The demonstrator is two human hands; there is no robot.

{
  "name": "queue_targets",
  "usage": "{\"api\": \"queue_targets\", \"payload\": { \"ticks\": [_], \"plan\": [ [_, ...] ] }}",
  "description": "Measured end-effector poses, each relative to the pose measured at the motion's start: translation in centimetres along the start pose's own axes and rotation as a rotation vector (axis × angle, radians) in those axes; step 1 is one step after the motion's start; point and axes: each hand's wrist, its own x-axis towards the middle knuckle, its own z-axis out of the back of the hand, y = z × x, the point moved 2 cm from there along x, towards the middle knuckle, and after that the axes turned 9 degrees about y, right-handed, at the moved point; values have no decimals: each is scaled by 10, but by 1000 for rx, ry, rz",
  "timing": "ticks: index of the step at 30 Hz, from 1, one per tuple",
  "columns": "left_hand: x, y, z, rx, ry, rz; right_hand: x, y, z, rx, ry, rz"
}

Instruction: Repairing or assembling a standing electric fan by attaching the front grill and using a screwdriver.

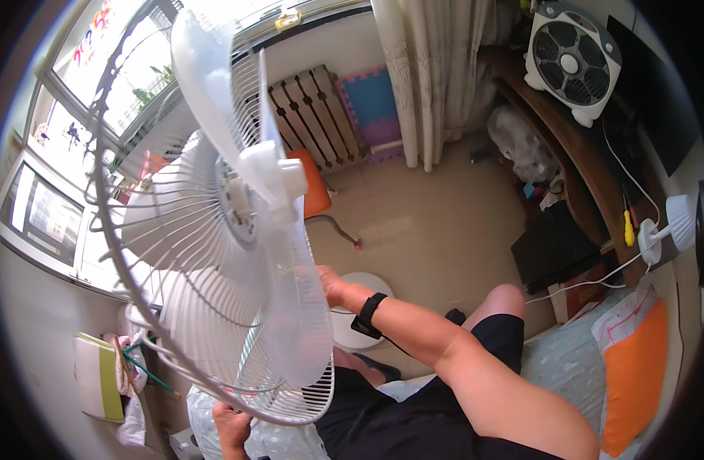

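A large white fan [294, 322] fills the left half of the head view, tilted, with translucent blades and wire guards. My left hand [231, 422] is closed at the lower rim of the guard, its fingertips partly hidden. My right hand [333, 285] reaches behind the blades with curled fingers; what it grips is hidden by the fan. A dark band with a black device is on my right wrist. Below that hand, the round white fan base [363, 337] stands on the floor beside my foot.
An orange chair [313, 192] stands before the radiator [313, 115]. At right, a wooden desk [520, 92] holds a box fan [572, 63], a small white fan [677, 224] and yellow-handled screwdriver [628, 228]. Beside me are bedding and an orange cushion [634, 376]. Curtains and windows line the back and left.
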Motion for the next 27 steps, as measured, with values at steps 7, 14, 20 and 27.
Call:
{"api": "queue_targets", "payload": {
  "ticks": [7,14,20,27],
  "plan": [
    [7,23,23,340,-45,-129,-32,-6,8,61,-410,-35],
    [12,-23,32,199,-75,-120,-39,-8,5,-779,-756,-170],
    [0,-30,30,135,-28,-194,-59,38,3,-1090,-774,-458],
    [-10,-40,20,91,31,-310,-61,33,3,-1105,-914,-388]
  ]
}}
